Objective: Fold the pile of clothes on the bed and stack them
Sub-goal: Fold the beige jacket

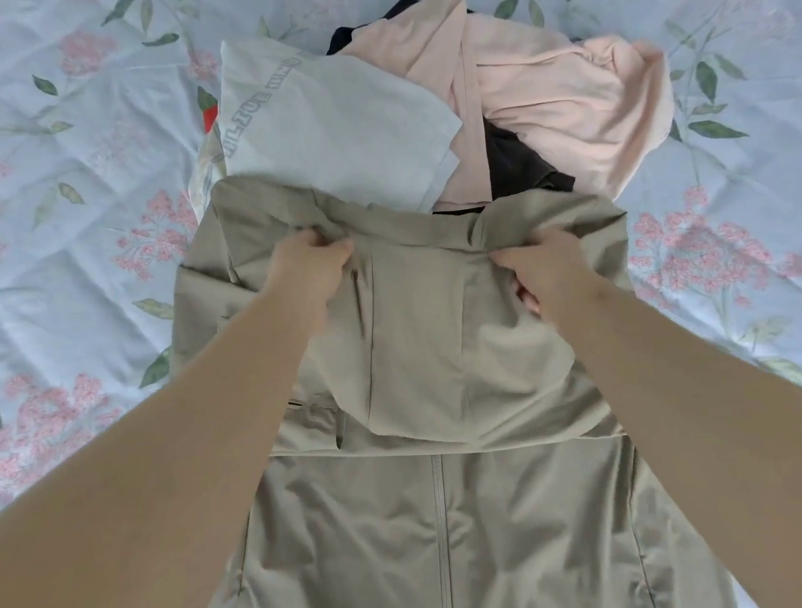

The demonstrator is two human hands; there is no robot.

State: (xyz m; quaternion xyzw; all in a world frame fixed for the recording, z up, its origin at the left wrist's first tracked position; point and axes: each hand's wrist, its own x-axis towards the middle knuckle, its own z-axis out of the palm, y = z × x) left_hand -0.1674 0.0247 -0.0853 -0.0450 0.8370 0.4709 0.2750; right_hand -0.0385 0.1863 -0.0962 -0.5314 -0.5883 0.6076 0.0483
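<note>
Floral bed (64,187) — left hand (313,267) and right hand (546,267) grip beige jacket (417,351), hem cropped.

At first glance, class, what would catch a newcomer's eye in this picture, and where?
A khaki jacket fills the lower middle, its far end gripped by the left hand and the right hand. Beyond it lie a white shirt, left, and a crumpled pink top, right, on the flowered bedsheet.

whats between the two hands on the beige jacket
Only the beige jacket itself, its bunched top edge running from left hand to right hand; head view.
</note>
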